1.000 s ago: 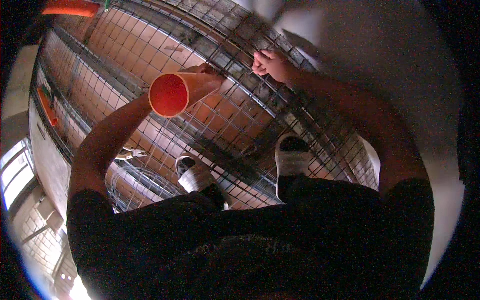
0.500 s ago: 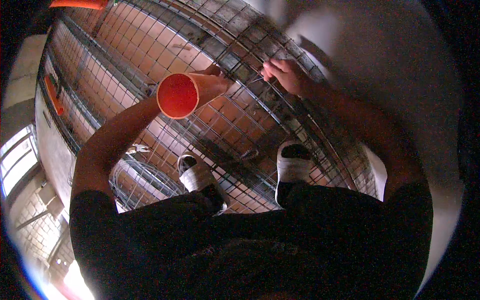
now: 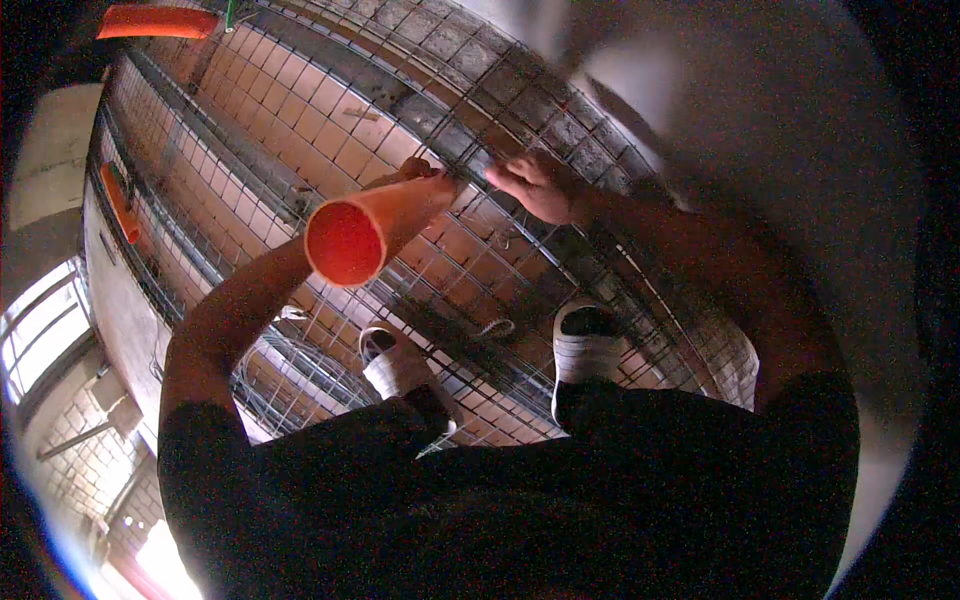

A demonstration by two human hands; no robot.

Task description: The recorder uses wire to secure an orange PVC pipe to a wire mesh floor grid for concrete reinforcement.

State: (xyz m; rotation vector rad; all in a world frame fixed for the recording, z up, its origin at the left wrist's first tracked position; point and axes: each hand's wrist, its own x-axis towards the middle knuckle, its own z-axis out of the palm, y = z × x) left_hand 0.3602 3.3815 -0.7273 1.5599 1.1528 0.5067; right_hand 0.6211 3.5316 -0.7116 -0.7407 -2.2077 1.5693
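Clock read off view centre. Steel mesh biggest, spanning roughly 10 to 4 o'clock. Orange pipe at 10, over the mesh, tilted: open mouth toward 8, far end toward 2. Second orange pipe further out at 10, near the edge. White-banded footwear: left shoe at 8, right shoe at 4. Right hand at 1, fingers curled just beside first pipe's far end; can't tell if pinching anything. Left hand at 11, wrapped round that pipe, mostly hidden behind it.
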